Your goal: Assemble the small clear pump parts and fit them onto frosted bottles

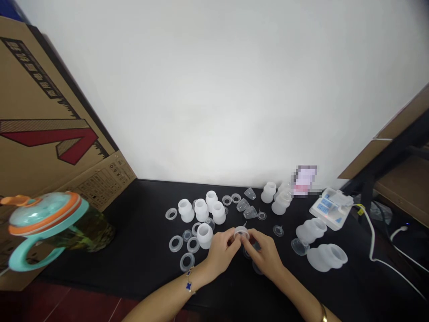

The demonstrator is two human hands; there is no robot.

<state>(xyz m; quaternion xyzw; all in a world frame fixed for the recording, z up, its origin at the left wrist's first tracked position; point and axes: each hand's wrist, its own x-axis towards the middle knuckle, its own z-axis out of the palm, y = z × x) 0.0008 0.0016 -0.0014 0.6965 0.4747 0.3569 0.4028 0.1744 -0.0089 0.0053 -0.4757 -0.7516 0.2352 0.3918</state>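
Note:
Both hands meet at the front middle of the black table. Between their fingertips is a translucent white screw ring (241, 231), with a thin clear tip showing just above it. My left hand (224, 250) is closed on the ring's left side, and my right hand (263, 251) pinches its right side. A small white bottle (204, 236) stands right by my left hand. Further left lie loose rings (187, 262) and a clear nipple-shaped disc (187, 235). Clear discs partly hide under my right hand; another spiked clear disc (278, 230) lies beyond it.
Several white bottles (201, 210) stand behind, beside clear domed caps (250, 212). Larger frosted bottles (326, 257) lie at right, near a white box (330, 208) with cables. A turquoise-lidded jug (50, 219) and a cardboard box (40, 112) occupy the left; a wall rises behind.

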